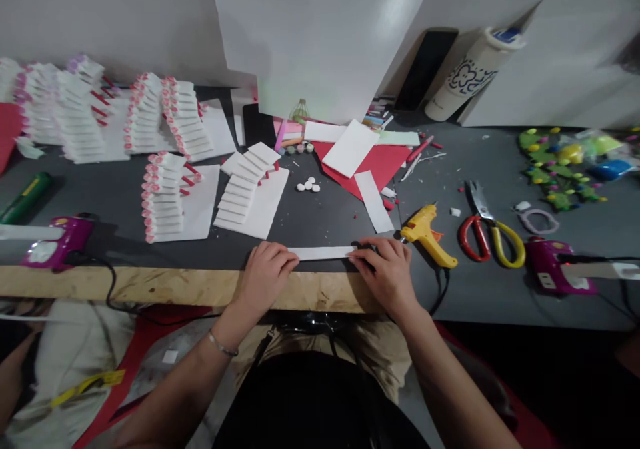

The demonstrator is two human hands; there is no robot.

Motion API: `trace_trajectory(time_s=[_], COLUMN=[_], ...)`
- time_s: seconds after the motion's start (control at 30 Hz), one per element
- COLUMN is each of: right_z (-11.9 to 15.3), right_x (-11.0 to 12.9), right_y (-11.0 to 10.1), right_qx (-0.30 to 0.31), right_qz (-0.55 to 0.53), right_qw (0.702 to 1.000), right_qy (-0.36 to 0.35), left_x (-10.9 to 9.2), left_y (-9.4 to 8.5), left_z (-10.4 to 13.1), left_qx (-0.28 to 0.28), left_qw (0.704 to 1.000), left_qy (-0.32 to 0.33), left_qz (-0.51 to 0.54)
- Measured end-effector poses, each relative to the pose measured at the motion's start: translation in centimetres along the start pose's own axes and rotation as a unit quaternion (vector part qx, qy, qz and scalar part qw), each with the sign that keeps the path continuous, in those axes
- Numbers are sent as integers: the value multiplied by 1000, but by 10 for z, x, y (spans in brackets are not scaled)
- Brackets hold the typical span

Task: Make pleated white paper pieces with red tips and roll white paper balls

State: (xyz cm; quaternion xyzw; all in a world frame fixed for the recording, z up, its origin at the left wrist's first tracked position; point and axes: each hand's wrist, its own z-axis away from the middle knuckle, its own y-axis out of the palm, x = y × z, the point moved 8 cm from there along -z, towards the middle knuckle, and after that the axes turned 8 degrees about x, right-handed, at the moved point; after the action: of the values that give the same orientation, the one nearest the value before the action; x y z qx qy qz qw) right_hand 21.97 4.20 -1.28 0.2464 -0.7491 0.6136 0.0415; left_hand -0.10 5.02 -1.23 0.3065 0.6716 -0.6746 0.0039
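Observation:
A narrow white strip (pixel 324 254) lies level along the table's front edge, held at both ends. My left hand (pixel 265 272) pinches its left end, and my right hand (pixel 385 269) pinches the right end. Just right of my right hand is a yellow glue gun (pixel 427 234). Behind the strip, several small white pieces (pixel 309 185) sit together on the dark table (pixel 320 219). Another white strip (pixel 374 202) lies at a slant beyond my right hand. A white card with stepped white pieces (pixel 267 199) stands behind my left hand.
Scissors with red and yellow handles (pixel 493 232) and a purple power socket (pixel 557 267) are at the right. Red paper (pixel 367 169) lies under a white card (pixel 351 148). Pink-edged stepped pieces (pixel 165 196) fill the left. A bottle (pixel 470 76) leans at the back.

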Motion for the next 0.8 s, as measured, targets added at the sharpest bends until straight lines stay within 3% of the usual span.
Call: trace_trajectory(time_s=[0.47, 0.8], right_z=[2, -7], right_x=[-8, -12], right_y=[-6, -4], right_qx=[-44, -20], right_qz=[13, 8], right_qw=[998, 999], right_qy=[42, 46], left_x=[16, 20], left_y=[2, 3], left_z=[-5, -11], left_qx=[29, 57], left_qw=[998, 993], left_qy=[-55, -94], left_qz=[20, 38])
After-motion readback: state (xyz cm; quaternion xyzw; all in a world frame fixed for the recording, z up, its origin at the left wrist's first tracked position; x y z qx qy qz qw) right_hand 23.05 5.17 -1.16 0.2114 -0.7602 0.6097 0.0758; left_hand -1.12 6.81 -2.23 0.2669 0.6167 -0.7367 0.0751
